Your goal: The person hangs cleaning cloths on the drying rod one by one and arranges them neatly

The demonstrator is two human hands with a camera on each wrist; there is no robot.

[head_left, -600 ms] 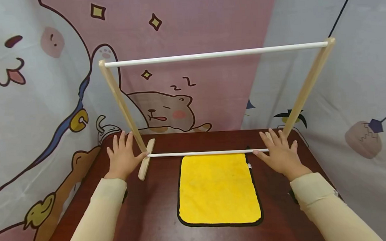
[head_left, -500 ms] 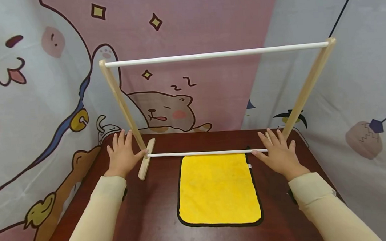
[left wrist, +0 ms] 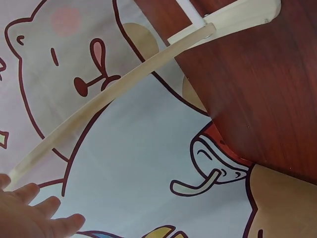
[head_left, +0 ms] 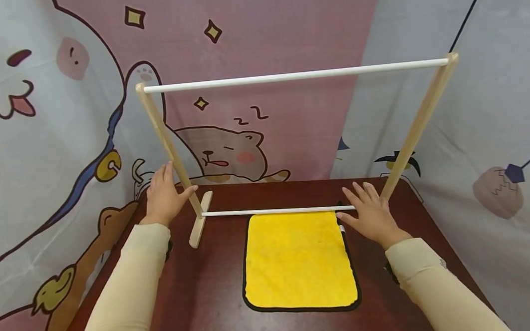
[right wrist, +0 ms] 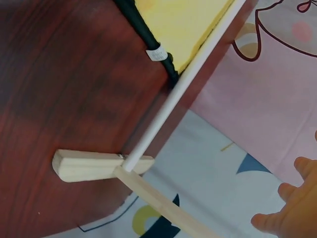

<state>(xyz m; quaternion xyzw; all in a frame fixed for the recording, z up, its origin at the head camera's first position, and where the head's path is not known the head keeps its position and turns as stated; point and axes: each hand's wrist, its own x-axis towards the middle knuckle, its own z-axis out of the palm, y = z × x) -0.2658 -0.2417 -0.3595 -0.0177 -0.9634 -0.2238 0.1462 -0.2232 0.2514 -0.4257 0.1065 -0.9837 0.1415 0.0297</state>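
Observation:
A rack of pale wooden posts and white rods stands on the table. Beside its left post (head_left: 167, 140) is my left hand (head_left: 162, 196), fingers fairly straight, fingertips close to the wood; touching or apart, I cannot tell. My right hand (head_left: 370, 216) is spread near the lower rod (head_left: 276, 211) and the base of the right post (head_left: 414, 135), hiding the right foot in the head view. The right wrist view shows that foot (right wrist: 89, 166) with the fingers apart from it. A yellow cloth (head_left: 299, 263) with black edging lies flat, its far edge by the lower rod.
The dark red table (head_left: 209, 298) runs back to a cartoon-printed curtain (head_left: 276, 30) that hangs behind and on both sides. The rack's upper rod (head_left: 296, 76) spans high across the view. Its left foot (head_left: 200, 221) lies front to back.
My left hand has risen along the left post and its fingers have drawn together. My right hand has shifted left and slightly nearer, away from the right post. Rack and cloth stay put.

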